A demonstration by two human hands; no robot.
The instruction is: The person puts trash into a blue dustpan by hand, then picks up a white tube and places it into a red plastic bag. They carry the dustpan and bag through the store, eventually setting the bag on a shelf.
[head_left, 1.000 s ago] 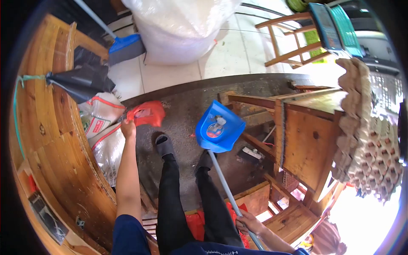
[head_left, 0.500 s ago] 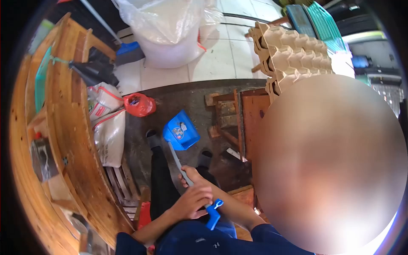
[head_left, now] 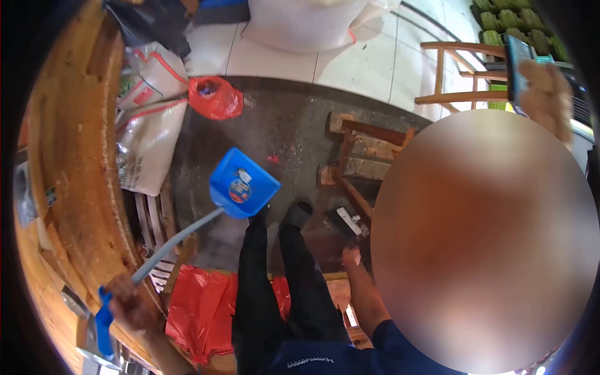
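Observation:
A blue long-handled dustpan [head_left: 253, 187] with a grey pole and a blue end grip lies across the view, its pan above the dark floor in front of my feet. My left hand [head_left: 129, 303], somewhat blurred, is wrapped round the top of the pole just below the blue grip, over the wooden bench at left. A round label and a small pale piece show in the pan. Away from the dustpan, my right hand [head_left: 352, 255] hangs low at my right side, near a white object [head_left: 350, 220] on the floor. Its fingers are too small to read.
A red plastic bag [head_left: 215, 98] and white sacks [head_left: 150, 150] stand along the wooden bench [head_left: 78, 156] at left. Red plastic sheeting [head_left: 200, 306] lies beside my legs. Wooden frames [head_left: 375, 147] stand at right, beside a large blurred area. A big white sack [head_left: 300, 25] sits on the tiles.
My right hand has let go of the dustpan's pole and moved down to the right. My left hand has swung left with the pole, tilting it. The view has shifted too.

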